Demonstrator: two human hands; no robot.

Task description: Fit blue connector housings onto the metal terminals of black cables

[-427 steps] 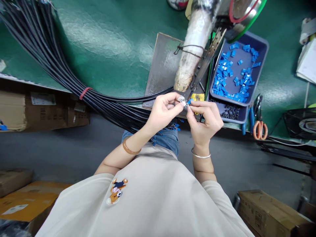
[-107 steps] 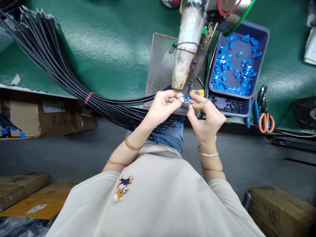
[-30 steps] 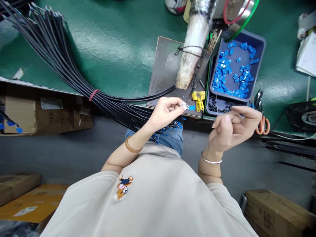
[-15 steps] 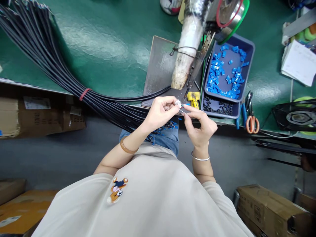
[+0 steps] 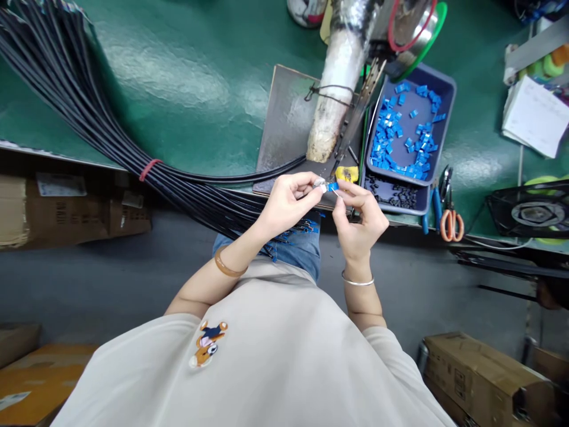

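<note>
My left hand [image 5: 291,198] is closed in a pinch at the bench edge, with white material around its fingertips. Thin wire ends stick out from that pinch and meet a small blue connector [image 5: 332,187]. From the right, my right hand [image 5: 362,216] pinches at the connector's other end, index finger and thumb close together. A thin pale sliver, too small to name, shows by the right thumb. Below and left of my hands, a bundle of black cables [image 5: 191,190] runs across the bench edge, its blue-tipped ends over my lap. A red tie [image 5: 150,169] binds it.
A grey bin [image 5: 448,112] holds blue connectors, above a tray [image 5: 420,204] of small black parts. Orange-handled scissors [image 5: 452,225] and blue-handled pliers [image 5: 437,204] lie to the right. A wrapped white tube [image 5: 331,95] hangs over a dark board [image 5: 284,107]. A yellow piece [image 5: 347,173] lies just behind my hands.
The blue connector now shows plainly between my fingertips, against the wire ends. My right fingers have shifted slightly rightward and changed their pinch. My left hand has barely moved.
</note>
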